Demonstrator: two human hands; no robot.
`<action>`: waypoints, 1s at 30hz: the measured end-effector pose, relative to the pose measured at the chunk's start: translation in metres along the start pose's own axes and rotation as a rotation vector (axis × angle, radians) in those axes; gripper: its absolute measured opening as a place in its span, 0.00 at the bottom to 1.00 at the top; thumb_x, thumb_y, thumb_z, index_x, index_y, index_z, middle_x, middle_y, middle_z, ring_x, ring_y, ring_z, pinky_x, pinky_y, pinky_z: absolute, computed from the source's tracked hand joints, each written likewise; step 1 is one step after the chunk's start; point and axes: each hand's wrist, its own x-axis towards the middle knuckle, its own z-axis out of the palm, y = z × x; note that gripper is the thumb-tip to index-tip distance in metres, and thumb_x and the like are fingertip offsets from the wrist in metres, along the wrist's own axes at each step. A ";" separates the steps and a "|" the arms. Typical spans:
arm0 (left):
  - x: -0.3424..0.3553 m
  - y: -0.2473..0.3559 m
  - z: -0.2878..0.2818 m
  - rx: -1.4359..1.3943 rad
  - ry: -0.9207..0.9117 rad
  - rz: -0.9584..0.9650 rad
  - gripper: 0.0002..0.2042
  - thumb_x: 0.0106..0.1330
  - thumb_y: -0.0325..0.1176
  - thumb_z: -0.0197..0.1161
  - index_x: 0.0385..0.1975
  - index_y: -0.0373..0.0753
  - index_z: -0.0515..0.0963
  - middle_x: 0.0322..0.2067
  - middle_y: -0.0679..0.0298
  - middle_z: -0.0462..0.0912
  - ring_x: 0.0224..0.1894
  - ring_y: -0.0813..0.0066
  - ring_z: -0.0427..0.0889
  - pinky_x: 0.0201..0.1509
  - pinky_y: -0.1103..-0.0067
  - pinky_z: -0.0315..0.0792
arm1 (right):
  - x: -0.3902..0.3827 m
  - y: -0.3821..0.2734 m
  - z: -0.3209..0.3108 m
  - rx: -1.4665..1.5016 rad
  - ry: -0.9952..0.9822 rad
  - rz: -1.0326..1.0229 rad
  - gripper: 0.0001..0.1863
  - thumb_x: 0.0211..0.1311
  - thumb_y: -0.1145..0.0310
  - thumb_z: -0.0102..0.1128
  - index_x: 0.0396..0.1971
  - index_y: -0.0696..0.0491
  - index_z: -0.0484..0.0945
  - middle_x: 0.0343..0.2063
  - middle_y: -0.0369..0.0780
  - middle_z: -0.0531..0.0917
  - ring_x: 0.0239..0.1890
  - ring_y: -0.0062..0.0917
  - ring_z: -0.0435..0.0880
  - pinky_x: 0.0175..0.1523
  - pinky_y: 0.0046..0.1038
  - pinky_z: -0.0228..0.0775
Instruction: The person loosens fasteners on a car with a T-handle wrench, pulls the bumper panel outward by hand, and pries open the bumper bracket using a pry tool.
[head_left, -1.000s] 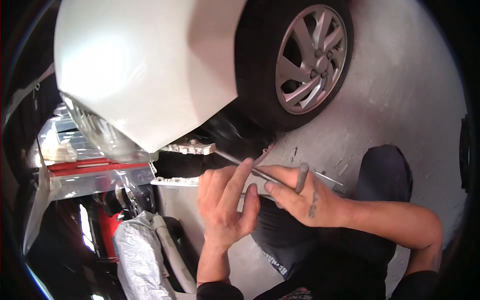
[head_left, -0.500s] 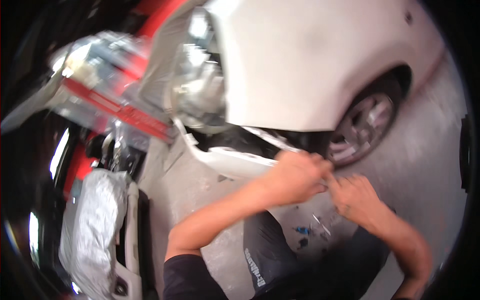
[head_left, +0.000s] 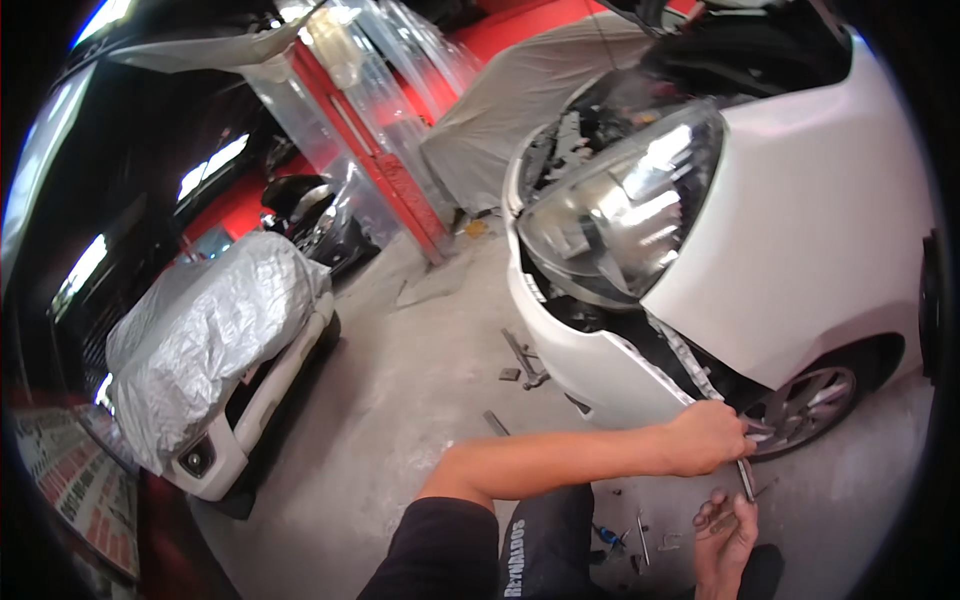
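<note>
My left hand is closed at the bumper's corner, by the front wheel. A slim metal tool sticks down out of its fist; the upper part is hidden in the fingers. Just below, my right hand has its palm turned up and its fingers apart and half curled, the thumb near the tool's lower end. The white bumper hangs away from the white car's fender, leaving a dark gap under the headlight.
On the floor lie a hammer, a blue-handled tool, a metal rod and small parts. Leftward stands a car under a silver cover. A red post rises behind, beside a draped sheet.
The view has swung left and up, showing more of the headlight and covered car. My hands, close together before, are now apart, the right one lower. The metal tool now shows between them.
</note>
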 end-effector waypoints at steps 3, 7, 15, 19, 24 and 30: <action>0.002 0.002 -0.013 0.005 -0.148 -0.058 0.12 0.56 0.31 0.64 0.41 0.41 0.82 0.38 0.55 0.83 0.38 0.57 0.86 0.38 0.63 0.79 | 0.001 0.001 0.035 -0.153 0.044 -0.119 0.32 0.64 0.65 0.59 0.68 0.47 0.61 0.42 0.43 0.79 0.30 0.29 0.84 0.32 0.31 0.80; -0.001 -0.004 0.004 0.047 -0.002 0.015 0.11 0.58 0.33 0.63 0.41 0.41 0.83 0.37 0.54 0.83 0.38 0.57 0.86 0.36 0.64 0.78 | 0.014 -0.023 0.013 -0.664 -0.268 -0.235 0.36 0.58 0.76 0.53 0.67 0.50 0.52 0.40 0.45 0.81 0.29 0.32 0.86 0.29 0.31 0.84; -0.008 -0.003 0.012 0.157 0.022 0.043 0.08 0.58 0.34 0.62 0.34 0.39 0.83 0.34 0.55 0.82 0.37 0.57 0.85 0.33 0.64 0.78 | 0.035 -0.078 0.004 -2.079 -0.533 -1.113 0.27 0.52 0.76 0.61 0.56 0.56 0.71 0.40 0.52 0.80 0.38 0.49 0.82 0.50 0.46 0.73; -0.001 0.002 0.013 0.159 0.025 0.059 0.08 0.58 0.34 0.62 0.32 0.38 0.83 0.33 0.54 0.82 0.36 0.56 0.86 0.33 0.63 0.79 | 0.021 -0.032 -0.121 -1.267 -0.038 -0.719 0.29 0.62 0.64 0.56 0.64 0.52 0.66 0.48 0.48 0.77 0.44 0.41 0.79 0.52 0.46 0.71; -0.004 0.002 0.009 0.104 0.048 0.038 0.08 0.58 0.33 0.62 0.32 0.38 0.83 0.33 0.54 0.81 0.35 0.56 0.86 0.32 0.63 0.79 | -0.003 -0.008 -0.004 0.150 -0.084 0.181 0.23 0.70 0.68 0.53 0.64 0.53 0.70 0.41 0.41 0.82 0.33 0.30 0.83 0.37 0.30 0.79; -0.005 0.000 0.010 0.133 0.043 0.027 0.09 0.59 0.35 0.62 0.35 0.39 0.83 0.33 0.54 0.81 0.34 0.57 0.86 0.33 0.64 0.79 | -0.009 -0.002 0.048 -0.245 -0.059 -0.175 0.26 0.66 0.67 0.56 0.64 0.53 0.67 0.41 0.43 0.83 0.32 0.28 0.84 0.33 0.26 0.81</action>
